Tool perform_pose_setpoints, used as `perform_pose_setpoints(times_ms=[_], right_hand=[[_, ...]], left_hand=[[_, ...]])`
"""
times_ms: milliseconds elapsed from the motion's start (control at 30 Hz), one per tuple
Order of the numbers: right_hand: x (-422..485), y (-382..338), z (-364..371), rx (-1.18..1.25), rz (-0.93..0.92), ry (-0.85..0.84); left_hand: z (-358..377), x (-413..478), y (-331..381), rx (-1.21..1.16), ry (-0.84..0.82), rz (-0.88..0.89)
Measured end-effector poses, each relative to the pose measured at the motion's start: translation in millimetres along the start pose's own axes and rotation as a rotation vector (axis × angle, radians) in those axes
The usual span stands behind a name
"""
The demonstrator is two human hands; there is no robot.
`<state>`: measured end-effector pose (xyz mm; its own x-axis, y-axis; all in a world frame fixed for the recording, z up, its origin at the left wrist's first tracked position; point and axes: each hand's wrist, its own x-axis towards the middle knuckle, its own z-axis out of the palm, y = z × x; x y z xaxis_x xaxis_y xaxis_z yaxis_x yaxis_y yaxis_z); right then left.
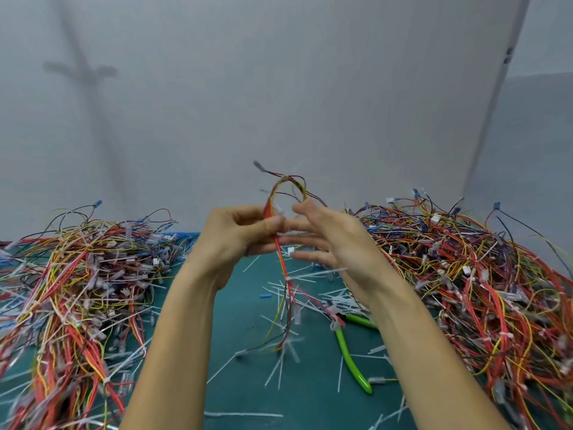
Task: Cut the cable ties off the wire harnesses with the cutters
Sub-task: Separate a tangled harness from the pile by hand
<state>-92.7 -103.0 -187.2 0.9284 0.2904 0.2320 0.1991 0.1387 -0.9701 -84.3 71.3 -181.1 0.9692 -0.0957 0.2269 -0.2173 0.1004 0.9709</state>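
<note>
Lying on the counter just beside the person's right forearm, the cutters are resting with no hand on them. Their green handles are pointing toward the person, and the head is partly covered by loose cut-off ties.

A little farther and higher, the wire harness is hanging in the air between the two hands, with its long axis almost upright. Its lower ends are dangling over the counter and its top is bending into a loop above the hands. A white cable tie is sitting around the bundle just under the hands, its tail sticking out to the right.

The left hand is carrying the harness; its fingers are curling and pinching the red wires. The right hand is holding nothing. Its fingers are straight and spread apart, reaching toward the harness, but the blur is hiding whether they are touching it.

I am judging that the right hand is the nearer one to the cutters, which are lying below it and toward the person.

Behind, two big piles of harnesses are lying left and right, against a grey wall.
</note>
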Motion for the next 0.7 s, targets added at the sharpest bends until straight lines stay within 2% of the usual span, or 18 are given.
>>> perform_pose_setpoints(times_ms=[100,167,300,400,700], right_hand=[[-5,3,-2,-0.137,0.135,-0.254],[-6,8,0,-0.201,0.171,-0.336],[-4,15,-1,-0.134,0.162,-0.274],[-1,17,-2,-0.009,0.115,-0.212],[0,17,-1,0.015,0.025,-0.171]], left_hand=[[-3,1,0,-0.073,0.107,0.033],[-3,1,-1,-0.089,0.154,0.04],[-3,3,-1,-0.172,0.245,0.039],[0,3,2,-0.34,0.275,0.008],[2,3,9,-0.804,0.228,-0.235]])
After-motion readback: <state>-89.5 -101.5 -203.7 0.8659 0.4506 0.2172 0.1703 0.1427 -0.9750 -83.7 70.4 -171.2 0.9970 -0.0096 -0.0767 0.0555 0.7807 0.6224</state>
